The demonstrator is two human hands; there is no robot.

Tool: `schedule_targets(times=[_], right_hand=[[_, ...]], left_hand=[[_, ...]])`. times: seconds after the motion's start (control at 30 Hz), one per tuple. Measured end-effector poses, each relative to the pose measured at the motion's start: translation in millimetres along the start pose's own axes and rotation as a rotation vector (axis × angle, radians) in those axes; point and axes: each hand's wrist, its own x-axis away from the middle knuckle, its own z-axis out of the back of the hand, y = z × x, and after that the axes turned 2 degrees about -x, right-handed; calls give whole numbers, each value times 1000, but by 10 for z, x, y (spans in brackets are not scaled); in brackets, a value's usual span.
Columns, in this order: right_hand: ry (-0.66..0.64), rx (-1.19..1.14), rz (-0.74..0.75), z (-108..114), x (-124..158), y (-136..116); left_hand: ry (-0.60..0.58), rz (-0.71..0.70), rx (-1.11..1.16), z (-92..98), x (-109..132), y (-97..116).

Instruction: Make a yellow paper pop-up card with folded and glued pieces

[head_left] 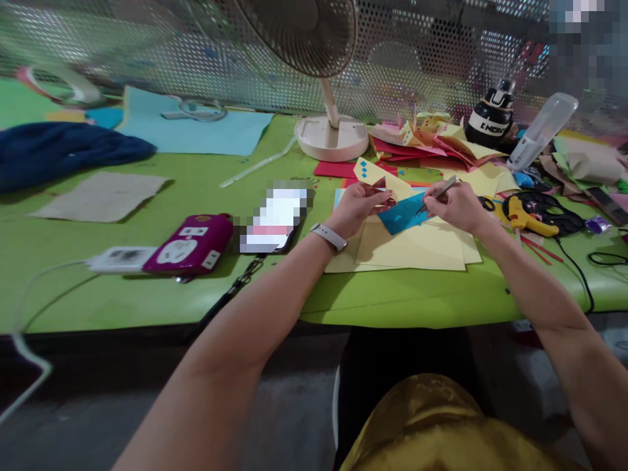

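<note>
My left hand (364, 206) is closed at the edge of a folded yellow paper piece (400, 186), which carries small blue diamonds near its far end. Its fingers also meet the left edge of a blue paper sheet (403, 216); whether they grip that too I cannot tell. Pinched in my right hand (449, 201) is a pair of slim silvery tweezers (449, 186), the tips pointing down at the blue sheet's right side. Beneath both hands lie stacked pale yellow sheets (412, 252).
Left of my hands are a phone (275, 219) and a purple power bank (196, 245) with a white plug. A fan (331, 140) stands behind. To the right are a yellow glue gun (532, 219), a black bottle (490, 118), a clear bottle (544, 131) and paper scraps (441, 147).
</note>
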Motion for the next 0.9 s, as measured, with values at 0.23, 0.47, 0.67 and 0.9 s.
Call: schedule_targets(times=[0.23, 0.47, 0.67, 0.9], right_hand=[[-35, 103, -90, 51, 29, -181], [-64, 289, -143, 39, 56, -335], [-40, 283, -95, -29, 62, -263], [15, 279, -18, -104, 77, -155]], left_hand=[[-21, -8, 29, 10, 13, -8], [-17, 6, 3, 7, -20, -31], [-16, 9, 4, 9, 0, -12], [-10, 20, -6, 7, 10, 5]])
